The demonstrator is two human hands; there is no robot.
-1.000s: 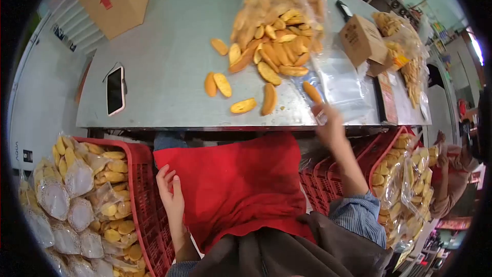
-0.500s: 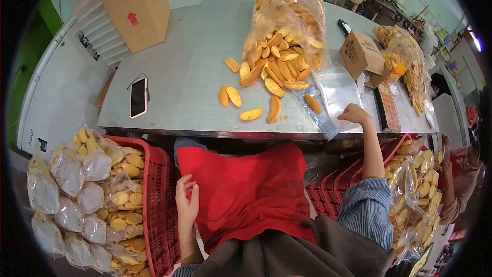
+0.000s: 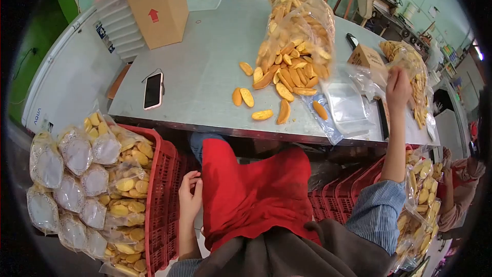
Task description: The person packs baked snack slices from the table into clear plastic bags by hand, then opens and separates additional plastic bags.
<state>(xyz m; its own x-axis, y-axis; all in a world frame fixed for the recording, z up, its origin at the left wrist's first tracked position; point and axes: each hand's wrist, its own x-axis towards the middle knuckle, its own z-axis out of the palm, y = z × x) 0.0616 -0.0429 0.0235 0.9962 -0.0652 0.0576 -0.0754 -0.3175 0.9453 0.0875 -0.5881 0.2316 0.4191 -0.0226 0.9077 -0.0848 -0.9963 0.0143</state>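
My right hand (image 3: 398,91) is raised over the table's right side, beside the small cardboard box (image 3: 367,57). Its fingers are curled closed; what they hold, if anything, cannot be made out. Crumpled clear plastic (image 3: 365,78) lies close to its left, above a stack of flat clear bags (image 3: 346,103). My left hand (image 3: 190,197) rests low beside my red apron (image 3: 251,190), empty, its fingers loosely bent and apart. A large clear bag (image 3: 302,13) lies on the table, with oblong toasted bread pieces (image 3: 297,74) spilling from its mouth. One piece (image 3: 320,111) sits on bluish plastic (image 3: 333,132).
A phone (image 3: 153,91) and a tall cardboard box (image 3: 156,18) occupy the table's left. Red crates (image 3: 166,190) with packed bags (image 3: 69,187) stand at my left, more crates (image 3: 335,195) at my right. Another full bag (image 3: 410,72) lies far right. A person (image 3: 461,190) is beyond.
My right hand has moved up and right, from beside the flat clear bags to beside the small box. The crumpled plastic there has shifted. My left hand stays low. The camera view has turned slightly.
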